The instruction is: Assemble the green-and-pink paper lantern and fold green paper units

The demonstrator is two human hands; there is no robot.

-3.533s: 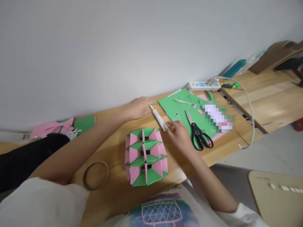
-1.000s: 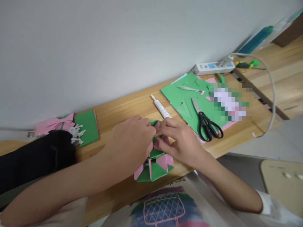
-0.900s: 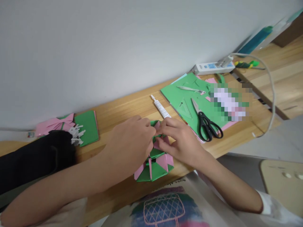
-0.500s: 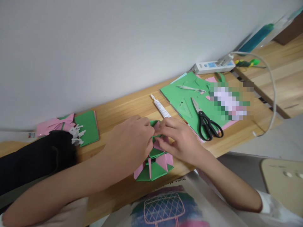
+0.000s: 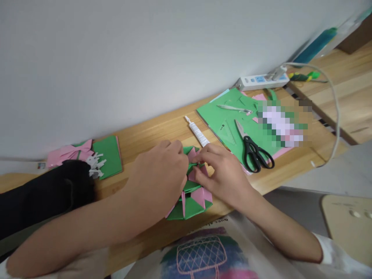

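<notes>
A folded green and pink paper piece [image 5: 193,205] with several sections lies near the front edge of the wooden table [image 5: 139,141]. My left hand [image 5: 162,172] is closed over its left upper part, and the hand's back hides most of what the fingers hold. On the upper right side, my right hand [image 5: 219,170] pinches a paper fold between thumb and forefinger. The fingertips of both hands are close together. Just behind my right hand lies a white glue tube [image 5: 199,133] with its nozzle pointing away.
Black-handled scissors [image 5: 252,151], a clear triangle ruler [image 5: 228,131] and a pen [image 5: 234,109] lie on green sheets [image 5: 215,112] at right. Behind is a power strip [image 5: 263,81] with a cable. At left are white paper scraps [image 5: 95,164], green paper [image 5: 109,155] and a black item [image 5: 43,193].
My right fingertips have shifted slightly and now pinch closer together. My left hand has moved a little up and left. The paper piece has tilted slightly.
</notes>
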